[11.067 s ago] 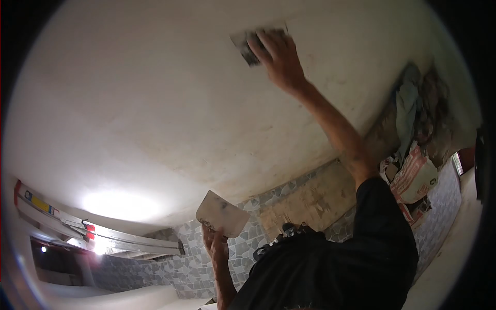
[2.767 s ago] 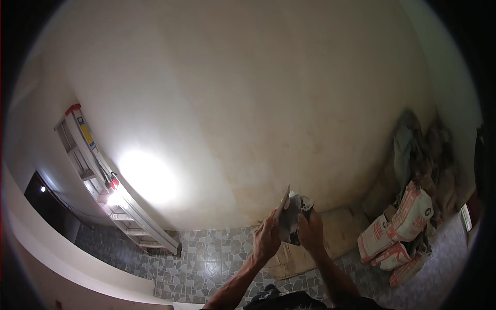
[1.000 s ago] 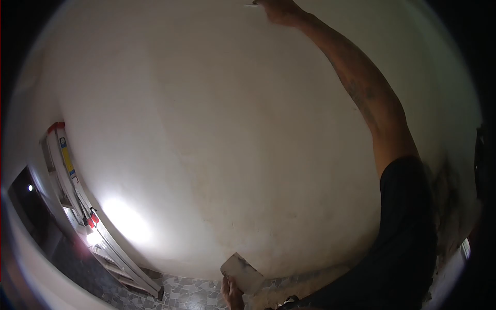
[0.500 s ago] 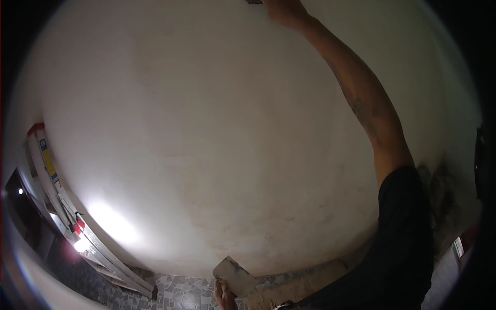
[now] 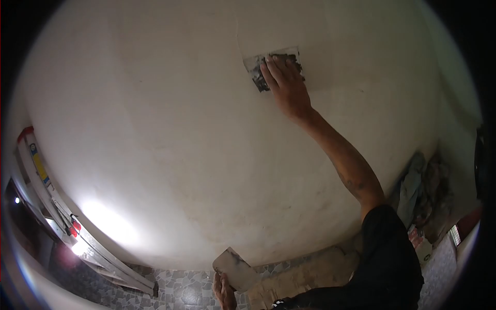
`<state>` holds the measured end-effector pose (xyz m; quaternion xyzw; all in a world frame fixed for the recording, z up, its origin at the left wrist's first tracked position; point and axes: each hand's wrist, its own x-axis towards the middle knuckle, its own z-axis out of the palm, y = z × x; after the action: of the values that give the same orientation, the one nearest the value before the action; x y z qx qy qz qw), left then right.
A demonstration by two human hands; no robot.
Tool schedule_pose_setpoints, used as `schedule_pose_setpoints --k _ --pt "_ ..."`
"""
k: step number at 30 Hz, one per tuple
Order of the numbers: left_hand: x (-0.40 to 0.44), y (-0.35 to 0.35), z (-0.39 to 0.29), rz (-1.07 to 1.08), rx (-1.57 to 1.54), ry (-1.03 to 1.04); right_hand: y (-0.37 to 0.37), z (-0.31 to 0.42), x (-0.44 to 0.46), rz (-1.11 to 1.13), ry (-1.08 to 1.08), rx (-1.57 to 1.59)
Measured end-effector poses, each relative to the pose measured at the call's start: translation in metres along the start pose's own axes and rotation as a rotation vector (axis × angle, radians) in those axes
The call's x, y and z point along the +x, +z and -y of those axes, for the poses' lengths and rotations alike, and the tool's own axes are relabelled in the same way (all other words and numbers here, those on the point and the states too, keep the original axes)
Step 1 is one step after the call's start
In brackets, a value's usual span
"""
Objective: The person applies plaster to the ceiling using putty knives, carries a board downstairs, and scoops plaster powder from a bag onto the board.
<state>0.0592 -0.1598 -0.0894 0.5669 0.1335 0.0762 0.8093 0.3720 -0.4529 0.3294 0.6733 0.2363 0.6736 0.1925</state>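
Note:
My right hand [image 5: 290, 93] is raised high against the pale wall [image 5: 181, 129], its fingers spread over the back of a thin flat scraper blade [image 5: 256, 64] with dark smears on it. The blade lies against the wall surface. Low in the view, my left hand [image 5: 224, 292] grips a light rectangular plate [image 5: 235, 268] by its left edge. The plate is tilted and carries a dark smudge near its top. Part of my left hand's grip is hidden behind the plate.
A metal ladder [image 5: 108, 263] leans at the left, with a bright lamp [image 5: 79, 248] on it. Brown cardboard [image 5: 305, 276] lies on the stone-patterned floor [image 5: 181, 289]. Cloths [image 5: 412, 188] and a paper sack [image 5: 421, 248] are at the right.
My right hand has come down from the top edge of the view with the scraper, now fully visible on the wall. My left hand still holds the plate, slightly higher.

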Motion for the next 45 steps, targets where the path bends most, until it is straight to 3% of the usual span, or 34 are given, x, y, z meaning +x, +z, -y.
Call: schedule_pose_setpoints --k 5,8,10,12,14,17,19,21,27,29,33,38,45 --pt "0.013 -0.020 0.030 -0.042 0.037 -0.034 -0.015 0.010 -0.024 0.137 -0.059 0.039" --pt "0.017 -0.014 0.051 -0.145 -0.174 0.059 -0.030 -0.001 0.011 0.043 -0.071 0.149" --pt "0.005 -0.015 0.040 -0.128 -0.096 -0.011 -0.027 -0.033 0.083 -0.166 -0.112 0.106" --pt "-0.004 -0.011 0.031 -0.114 -0.093 -0.031 -0.027 -0.062 0.163 -0.043 0.014 -0.004" --pt "-0.005 -0.004 0.023 -0.099 -0.169 0.012 -0.021 -0.095 0.232 0.028 0.003 0.091" --pt "-0.006 -0.004 0.031 -0.188 -0.208 -0.081 -0.012 -0.117 0.280 0.109 0.007 0.037" --pt "-0.016 0.011 0.016 -0.212 -0.195 -0.033 -0.005 -0.115 0.284 0.169 0.040 0.031" --pt "-0.019 0.014 0.011 -0.231 -0.155 -0.034 0.000 -0.101 0.273 0.257 0.106 0.038" --pt "-0.015 0.005 0.012 -0.215 -0.051 -0.099 0.013 -0.052 0.180 0.194 -0.010 0.022" --pt "-0.015 -0.005 0.002 -0.099 0.030 -0.100 0.017 -0.038 0.138 0.054 -0.078 -0.004" --pt "-0.025 0.020 -0.037 -0.098 -0.006 -0.016 0.018 -0.011 0.060 -0.070 -0.147 -0.015" --pt "-0.023 0.011 -0.033 -0.063 0.109 0.000 0.009 0.042 -0.030 0.045 -0.047 0.068" --pt "-0.034 0.029 -0.040 -0.178 0.025 0.044 -0.004 0.085 -0.101 0.241 0.005 0.157"
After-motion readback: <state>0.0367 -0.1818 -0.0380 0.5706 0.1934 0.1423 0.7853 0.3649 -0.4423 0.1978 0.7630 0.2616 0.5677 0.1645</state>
